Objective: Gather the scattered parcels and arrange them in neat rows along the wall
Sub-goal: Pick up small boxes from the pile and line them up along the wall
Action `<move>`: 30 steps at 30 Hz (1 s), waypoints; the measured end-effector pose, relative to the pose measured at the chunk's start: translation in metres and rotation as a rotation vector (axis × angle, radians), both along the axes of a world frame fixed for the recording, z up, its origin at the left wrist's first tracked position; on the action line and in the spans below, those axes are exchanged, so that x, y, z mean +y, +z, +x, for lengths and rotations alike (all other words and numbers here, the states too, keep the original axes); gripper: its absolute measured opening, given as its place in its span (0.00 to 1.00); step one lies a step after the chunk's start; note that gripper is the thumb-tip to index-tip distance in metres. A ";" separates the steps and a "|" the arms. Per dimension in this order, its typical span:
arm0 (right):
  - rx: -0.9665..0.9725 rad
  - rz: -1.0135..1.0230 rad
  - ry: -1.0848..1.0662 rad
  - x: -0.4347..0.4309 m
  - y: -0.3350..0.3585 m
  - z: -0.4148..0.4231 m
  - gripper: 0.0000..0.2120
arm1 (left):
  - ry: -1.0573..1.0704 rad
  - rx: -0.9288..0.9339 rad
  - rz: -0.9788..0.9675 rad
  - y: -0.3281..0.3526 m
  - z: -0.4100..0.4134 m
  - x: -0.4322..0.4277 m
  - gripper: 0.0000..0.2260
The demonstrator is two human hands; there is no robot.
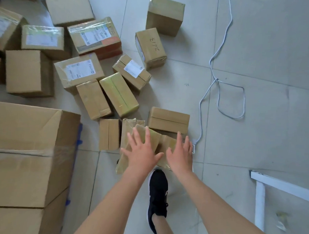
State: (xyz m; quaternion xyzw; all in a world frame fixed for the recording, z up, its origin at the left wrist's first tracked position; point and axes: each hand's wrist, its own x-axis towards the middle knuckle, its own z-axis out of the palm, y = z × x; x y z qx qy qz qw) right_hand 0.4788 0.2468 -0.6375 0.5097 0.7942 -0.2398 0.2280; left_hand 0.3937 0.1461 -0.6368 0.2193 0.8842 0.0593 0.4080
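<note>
Several brown cardboard parcels lie scattered on the tiled floor, some with white labels. My left hand (143, 151) is spread open above a small taped parcel (127, 131) near my foot. My right hand (181, 153) is open beside it, over a tilted parcel (166, 143) that leans against the first. Neither hand grips anything. Just beyond them stand a plain box (168, 119) and a narrow upright box (109, 133). Farther off lie a yellow-taped parcel (118, 93), a box marked with handwritten digits (150, 46) and a tall box (165, 14).
A very large carton (26, 156) fills the lower left. A white cable (221, 80) loops over the floor on the right and ends at a plug (193, 148) by my right hand. A white frame (270, 187) stands at lower right. My black shoe (157, 195) is beneath my hands.
</note>
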 end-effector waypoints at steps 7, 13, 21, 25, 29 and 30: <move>-0.130 -0.124 0.031 0.016 -0.058 -0.014 0.44 | 0.003 0.196 -0.052 -0.035 0.000 -0.010 0.53; -0.291 -0.058 0.097 0.010 -0.075 -0.025 0.44 | -0.007 0.243 -0.023 -0.031 -0.004 -0.017 0.52; -0.279 -0.035 0.051 0.013 -0.075 -0.012 0.32 | 0.083 0.232 0.071 -0.020 -0.014 -0.041 0.48; -0.140 0.084 -0.031 0.000 -0.039 0.011 0.31 | 0.203 0.216 0.124 0.000 -0.020 -0.070 0.48; 0.032 0.251 0.010 -0.017 0.019 0.011 0.31 | 0.308 0.217 0.146 0.039 -0.021 -0.108 0.48; 0.083 0.283 0.024 -0.023 0.036 0.004 0.30 | 0.349 0.212 0.155 0.051 -0.022 -0.121 0.48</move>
